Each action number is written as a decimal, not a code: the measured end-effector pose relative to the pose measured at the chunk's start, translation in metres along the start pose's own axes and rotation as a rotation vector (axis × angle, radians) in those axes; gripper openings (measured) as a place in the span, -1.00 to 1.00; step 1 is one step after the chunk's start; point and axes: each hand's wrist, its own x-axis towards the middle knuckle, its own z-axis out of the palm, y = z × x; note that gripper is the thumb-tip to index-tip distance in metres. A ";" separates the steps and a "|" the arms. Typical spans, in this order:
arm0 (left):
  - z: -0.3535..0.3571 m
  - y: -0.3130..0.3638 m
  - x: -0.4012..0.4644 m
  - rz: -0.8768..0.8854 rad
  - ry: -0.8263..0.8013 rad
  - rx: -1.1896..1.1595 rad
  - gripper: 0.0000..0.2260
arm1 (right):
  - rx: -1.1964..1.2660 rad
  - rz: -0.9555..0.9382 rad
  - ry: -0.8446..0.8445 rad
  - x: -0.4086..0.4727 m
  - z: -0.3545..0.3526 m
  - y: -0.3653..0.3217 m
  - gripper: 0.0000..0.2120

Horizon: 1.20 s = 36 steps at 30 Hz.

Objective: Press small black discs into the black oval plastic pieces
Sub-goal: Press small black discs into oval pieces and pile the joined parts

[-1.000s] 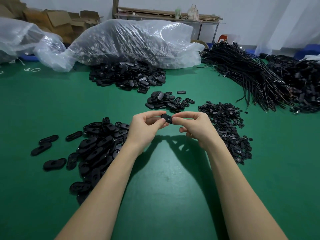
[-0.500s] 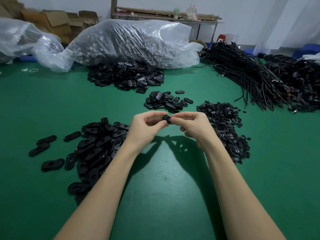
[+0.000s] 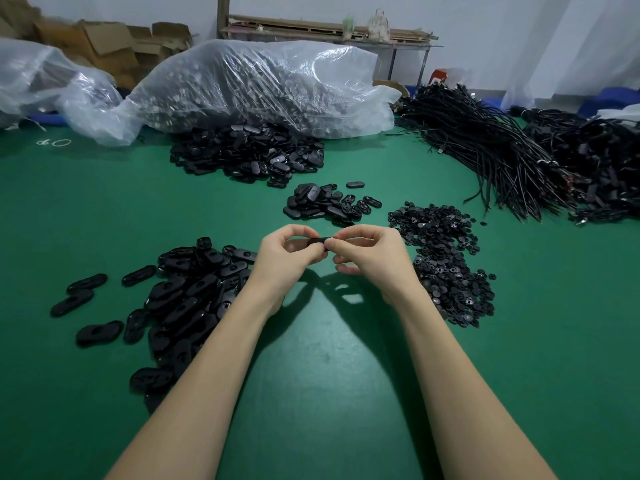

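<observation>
A black oval piece (image 3: 318, 241) is showing edge-on above the bench's (image 3: 329, 393) middle. Ovals (image 3: 180, 299) are lying toward the left edge, discs (image 3: 446, 261) toward the right, bags (image 3: 263, 88) and cables (image 3: 485, 150) along the far edge. The left hand (image 3: 287, 252) and right hand (image 3: 370, 254) are pinching the piece's ends with curled fingers.

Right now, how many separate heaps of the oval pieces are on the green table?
3: the near-left heap, a small heap beyond the hands, and a far heap against the clear plastic bag, which may hide more.
</observation>
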 end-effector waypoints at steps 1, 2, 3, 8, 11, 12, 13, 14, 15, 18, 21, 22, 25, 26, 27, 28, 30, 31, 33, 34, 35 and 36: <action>0.000 -0.001 0.000 -0.003 0.011 0.005 -0.86 | -0.001 -0.004 -0.005 0.001 0.000 0.000 -0.89; 0.000 -0.001 0.000 -0.003 0.017 0.017 -0.86 | -0.013 -0.006 -0.004 0.001 0.000 0.000 -0.90; 0.000 -0.002 0.000 -0.001 0.021 0.032 -0.86 | -0.034 -0.007 0.002 0.002 0.001 0.000 -0.89; 0.000 -0.005 0.001 0.016 0.029 0.118 -0.86 | -0.106 -0.008 0.021 0.004 0.003 0.006 -0.92; -0.001 -0.007 0.001 0.025 0.042 0.166 -0.86 | -0.149 -0.031 0.005 0.005 0.003 0.009 -0.92; -0.001 -0.007 0.001 0.027 0.044 0.175 -0.86 | -0.166 -0.039 0.001 0.005 0.003 0.010 -0.92; -0.001 -0.007 0.001 0.027 0.044 0.183 -0.87 | -0.186 -0.047 -0.002 0.006 0.003 0.011 -0.92; -0.001 -0.008 0.001 0.024 0.042 0.192 -0.87 | -0.206 -0.055 -0.002 0.006 0.003 0.011 -0.92; -0.001 -0.008 0.001 0.020 0.038 0.198 -0.87 | -0.222 -0.060 0.001 0.006 0.003 0.012 -0.91; -0.002 -0.010 0.001 0.008 0.015 0.200 -0.87 | -0.239 -0.056 0.001 0.006 0.003 0.015 -0.90; -0.003 -0.010 0.001 0.004 -0.019 0.208 -0.88 | -0.251 -0.052 -0.015 0.006 0.004 0.016 -0.88; -0.004 -0.010 0.001 0.006 -0.025 0.218 -0.88 | -0.255 -0.053 -0.016 0.006 0.004 0.017 -0.87; -0.004 -0.011 0.002 0.012 -0.024 0.244 -0.88 | -0.268 -0.065 -0.014 0.005 0.004 0.017 -0.86; -0.004 -0.011 0.002 0.014 -0.017 0.251 -0.88 | -0.274 -0.072 -0.013 0.005 0.005 0.018 -0.86; -0.003 -0.012 0.002 0.016 -0.009 0.259 -0.88 | -0.280 -0.078 -0.013 0.004 0.005 0.018 -0.86; -0.003 -0.012 0.002 0.017 0.001 0.267 -0.88 | -0.283 -0.081 -0.013 0.004 0.006 0.018 -0.85; -0.003 -0.013 0.003 0.023 0.022 0.280 -0.89 | -0.286 -0.084 -0.011 0.004 0.007 0.018 -0.85; -0.002 -0.013 0.003 0.029 0.032 0.289 -0.89 | -0.286 -0.085 -0.009 0.004 0.008 0.019 -0.85; -0.001 -0.014 0.002 0.036 0.046 0.307 -0.89 | -0.281 -0.083 -0.003 0.004 0.008 0.020 -0.85; -0.001 -0.014 0.002 0.036 0.051 0.313 -0.89 | -0.277 -0.081 -0.001 0.004 0.008 0.021 -0.85; 0.000 -0.014 0.002 0.035 0.052 0.318 -0.89 | -0.272 -0.081 -0.002 0.004 0.008 0.022 -0.85; -0.001 -0.014 0.003 0.032 0.046 0.319 -0.89 | -0.264 -0.081 -0.005 0.005 0.007 0.023 -0.86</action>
